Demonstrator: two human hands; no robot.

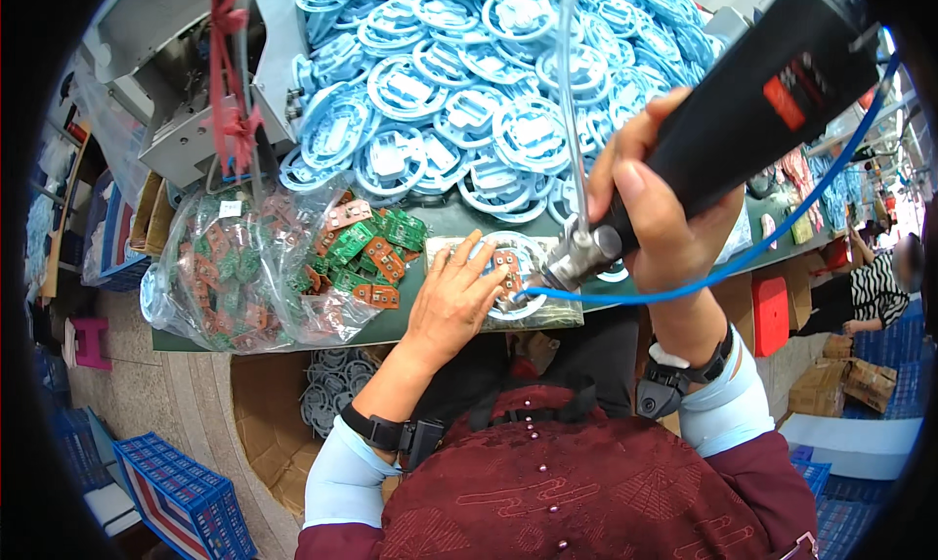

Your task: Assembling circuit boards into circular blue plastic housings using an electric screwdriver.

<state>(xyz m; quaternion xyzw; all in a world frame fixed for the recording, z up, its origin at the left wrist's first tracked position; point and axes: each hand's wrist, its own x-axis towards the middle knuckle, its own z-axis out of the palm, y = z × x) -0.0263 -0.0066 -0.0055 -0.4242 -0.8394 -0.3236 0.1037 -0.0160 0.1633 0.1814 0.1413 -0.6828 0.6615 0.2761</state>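
My right hand (674,203) is wrapped round a thick black power screwdriver (757,106), tilted with its metal nose down and to the left. The nose reaches a round light-blue plastic part (532,309) with a small orange circuit board (506,269) in it. The part lies on a flat pad (559,318) at the table's front edge. My left hand (451,298) lies over the part's left side, fingers stretched out and fingertips touching the board. Whether the screwdriver's tip meets a screw is hidden.
Many light-blue round parts (405,86) are heaped behind. Left lie loose green and orange circuit boards (376,247) and a clear plastic bag (234,277) of more. A grey metal machine (210,110) stands at the back left. A blue hose (743,272) curves past my right hand.
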